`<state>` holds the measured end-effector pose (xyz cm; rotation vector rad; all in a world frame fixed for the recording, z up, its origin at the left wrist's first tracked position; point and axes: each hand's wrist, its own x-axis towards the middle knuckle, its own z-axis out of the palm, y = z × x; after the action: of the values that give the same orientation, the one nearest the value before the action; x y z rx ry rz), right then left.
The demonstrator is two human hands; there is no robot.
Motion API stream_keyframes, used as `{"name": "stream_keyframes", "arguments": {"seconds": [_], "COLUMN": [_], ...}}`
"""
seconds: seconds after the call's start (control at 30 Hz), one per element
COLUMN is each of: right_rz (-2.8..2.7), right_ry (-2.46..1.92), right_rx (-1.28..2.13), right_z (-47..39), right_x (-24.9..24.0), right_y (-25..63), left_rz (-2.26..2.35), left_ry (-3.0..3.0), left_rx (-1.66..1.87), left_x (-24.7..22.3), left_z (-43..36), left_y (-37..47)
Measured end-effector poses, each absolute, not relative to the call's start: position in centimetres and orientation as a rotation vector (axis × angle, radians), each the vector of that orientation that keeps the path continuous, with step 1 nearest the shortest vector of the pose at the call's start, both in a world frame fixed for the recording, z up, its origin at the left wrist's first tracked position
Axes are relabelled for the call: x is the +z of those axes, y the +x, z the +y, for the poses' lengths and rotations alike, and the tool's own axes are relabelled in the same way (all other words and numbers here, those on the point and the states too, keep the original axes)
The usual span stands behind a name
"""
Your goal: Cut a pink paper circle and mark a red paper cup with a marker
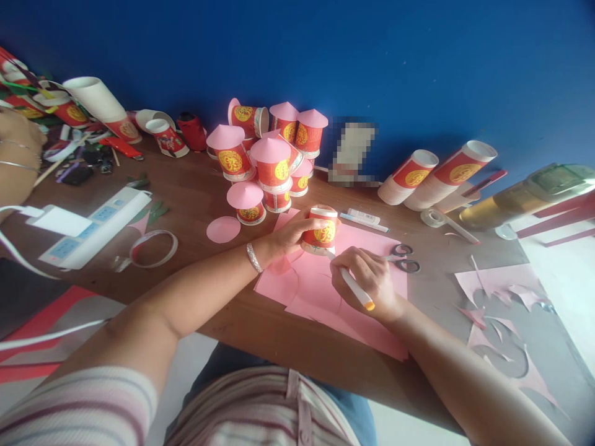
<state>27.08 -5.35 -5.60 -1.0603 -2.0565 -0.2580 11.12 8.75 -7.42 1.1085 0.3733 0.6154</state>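
My left hand [294,236] is wrapped round the side of a red paper cup [324,231] with yellow print, which stands on stacked pink sheets [316,282]. Closed around a white marker with an orange end [357,289], my right hand [365,279] is just right of the cup, the marker's tip side near the cup's lower rim. Scissors with dark handles [405,258] lie right of the sheets. Behind them are an eraser-like white item [363,215] and a slim pen [367,223]. A pink disc [223,230] lies to the left.
Red cups with pink cone tops [271,162] stand behind, by a blue wall. Stacked cups [413,176], a tape roll [434,217] and pink scraps [523,365] are at right. A power strip [95,229], clear tape ring [155,249] and another person's arm [18,155] are at left.
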Motion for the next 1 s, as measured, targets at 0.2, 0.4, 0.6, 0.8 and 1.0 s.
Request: {"name": "stream_keyframes", "arguments": {"seconds": [0.2,0.4,0.6,0.8,1.0], "right_rz": [-2.049,-2.053,-2.062,-2.058,-2.046], "right_ry": [-1.065,-1.057,-1.065,-1.067,-1.088], "right_rx": [-0.275,-0.277,-0.259,-0.22,-0.083], "right_z": [-5.34,-5.33,-5.42,-5.51,-5.64], "right_x": [-5.6,-5.6,-5.68,-5.6,-5.32], "right_y": [26.97,26.87,26.87,26.83,26.89], "left_rz": [0.368,0.351,0.355,0.344,0.335], "left_ry": [1.105,1.087,1.058,1.046,1.072], "left_rx": [0.611,0.616,0.612,0.617,0.611], "left_x": [-7.48,-7.89,-8.1,-8.24,-8.03], "left_z": [8.79,8.97,9.04,9.14,9.03], "left_y": [11.18,11.2,11.28,11.36,11.23]}}
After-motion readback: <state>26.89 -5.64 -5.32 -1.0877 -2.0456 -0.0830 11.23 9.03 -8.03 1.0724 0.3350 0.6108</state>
